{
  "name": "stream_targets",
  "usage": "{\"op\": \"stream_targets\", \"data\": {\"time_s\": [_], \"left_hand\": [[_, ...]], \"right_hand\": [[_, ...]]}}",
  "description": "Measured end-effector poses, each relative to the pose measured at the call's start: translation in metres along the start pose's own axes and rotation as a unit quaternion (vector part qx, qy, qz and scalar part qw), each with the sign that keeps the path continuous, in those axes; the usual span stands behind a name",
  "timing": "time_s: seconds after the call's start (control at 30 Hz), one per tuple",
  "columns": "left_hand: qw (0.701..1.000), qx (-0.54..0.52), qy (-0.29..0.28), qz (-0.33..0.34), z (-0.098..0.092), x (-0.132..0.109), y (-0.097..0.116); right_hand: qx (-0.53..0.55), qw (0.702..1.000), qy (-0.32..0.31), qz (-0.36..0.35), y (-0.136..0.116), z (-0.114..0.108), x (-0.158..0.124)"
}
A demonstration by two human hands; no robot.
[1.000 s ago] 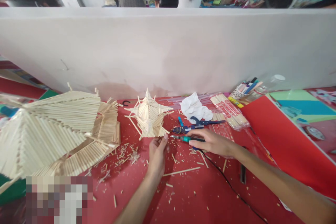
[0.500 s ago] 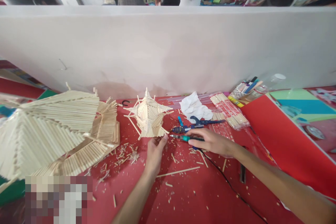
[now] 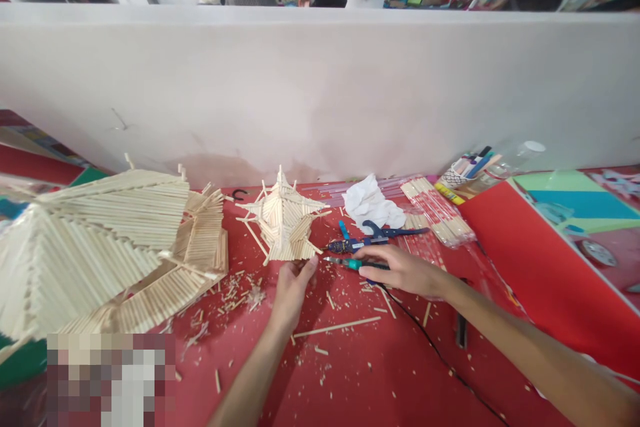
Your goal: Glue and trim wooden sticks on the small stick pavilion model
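In my right hand I am gripping pliers whose tip is looking metallic and whose green grip is looking like smooth plastic; near my left hand, the small model is showing matt wooden sticks, ridged in close rows; the large model is presenting similarly ribbed, unvarnished-looking wood; the crumpled tissue is appearing soft, papery and matt; the stick packet is glinting under clear plastic film; the tabletop is looking smooth beneath rough wood scraps; the partition is appearing smooth and matt.
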State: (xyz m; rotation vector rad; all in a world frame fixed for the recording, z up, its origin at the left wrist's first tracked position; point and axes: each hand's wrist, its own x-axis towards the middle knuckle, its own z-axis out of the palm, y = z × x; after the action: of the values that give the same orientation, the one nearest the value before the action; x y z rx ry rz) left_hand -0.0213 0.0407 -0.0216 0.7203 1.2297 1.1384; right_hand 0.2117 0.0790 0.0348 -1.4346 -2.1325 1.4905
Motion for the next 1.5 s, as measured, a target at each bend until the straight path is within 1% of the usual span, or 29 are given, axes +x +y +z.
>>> {"op": "stream_targets", "data": {"time_s": [0.13, 0.33, 0.5, 0.6, 0.83, 0.97, 1.1, 1.17, 1.3, 1.5], "left_hand": [[1.000, 0.007, 0.002, 0.005, 0.001, -0.002, -0.001], [0.999, 0.033, -0.001, 0.031, 0.002, -0.003, -0.003], [0.999, 0.035, 0.012, 0.038, 0.005, -0.004, -0.003], [0.998, 0.043, 0.015, 0.043, 0.006, -0.004, -0.002], [0.996, 0.066, 0.018, 0.053, 0.001, -0.003, -0.007], [0.997, 0.061, 0.005, 0.050, -0.003, -0.005, -0.009], [0.998, 0.042, -0.020, 0.038, -0.005, -0.006, -0.011], [0.998, 0.042, -0.018, 0.039, -0.005, -0.006, -0.010], [0.996, 0.064, 0.006, 0.053, -0.002, -0.002, -0.008], [0.993, 0.092, -0.001, 0.075, -0.001, 0.003, -0.013]], "right_hand": [[-0.003, 1.000, 0.011, 0.003, 0.000, 0.000, -0.004], [0.011, 1.000, -0.006, 0.009, 0.006, 0.002, -0.009], [0.016, 1.000, -0.005, -0.007, 0.010, 0.005, -0.010], [0.030, 0.999, -0.009, -0.004, 0.013, 0.006, -0.009], [0.018, 1.000, -0.002, 0.011, 0.012, 0.007, -0.010], [0.015, 1.000, -0.003, 0.019, 0.009, 0.010, -0.016], [0.009, 1.000, -0.004, 0.025, 0.010, 0.015, -0.023], [0.003, 1.000, -0.001, 0.027, 0.010, 0.017, -0.027], [0.008, 0.999, 0.008, 0.033, 0.012, 0.019, -0.032], [0.022, 0.999, 0.019, 0.044, 0.019, 0.019, -0.039]]}}
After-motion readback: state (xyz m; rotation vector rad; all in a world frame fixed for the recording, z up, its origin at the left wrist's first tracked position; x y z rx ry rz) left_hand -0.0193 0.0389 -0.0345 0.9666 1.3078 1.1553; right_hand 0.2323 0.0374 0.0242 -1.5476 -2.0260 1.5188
